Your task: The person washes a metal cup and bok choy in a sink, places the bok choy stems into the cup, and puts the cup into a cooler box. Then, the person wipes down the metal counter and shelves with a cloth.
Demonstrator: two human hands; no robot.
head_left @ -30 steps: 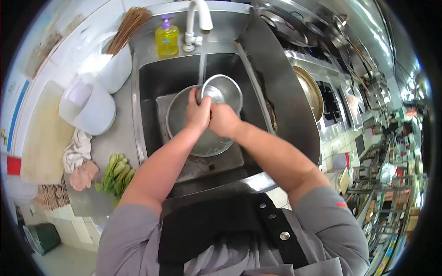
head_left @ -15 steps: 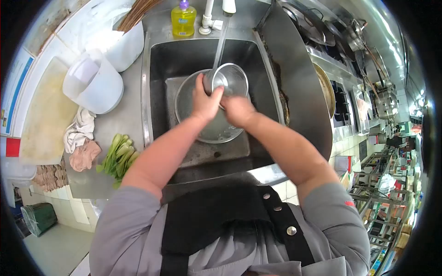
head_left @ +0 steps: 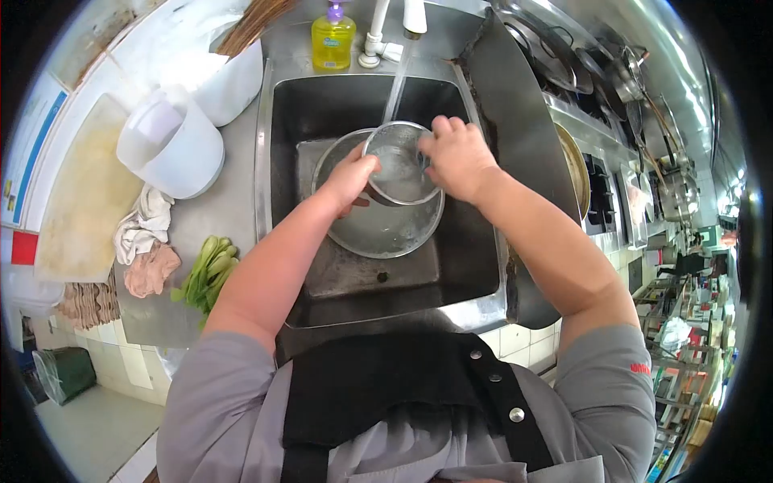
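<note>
A small round metal pot (head_left: 396, 179) is tilted under the running water (head_left: 396, 92), with some water inside it. My left hand (head_left: 352, 179) grips its left side, thumb near the rim and fingers underneath. On the opposite side, my right hand (head_left: 460, 157) is closed over the rim, its fingertips partly inside the pot and slightly blurred. Below both hands, a larger metal bowl (head_left: 386, 237) holding water rests in the sink (head_left: 475, 278); the pot and my left hand hide part of it.
Behind the sink are a white faucet (head_left: 414, 20) and a yellow soap bottle (head_left: 332, 44). Leafy greens (head_left: 208, 274), rags (head_left: 151, 270) and a white plastic container (head_left: 181, 153) lie along the left counter. A metal partition (head_left: 527, 137) borders the sink on the right.
My right hand has moved from beside my left hand at the pot's near side up and right to its rim. The pot has shifted slightly and tilts differently.
</note>
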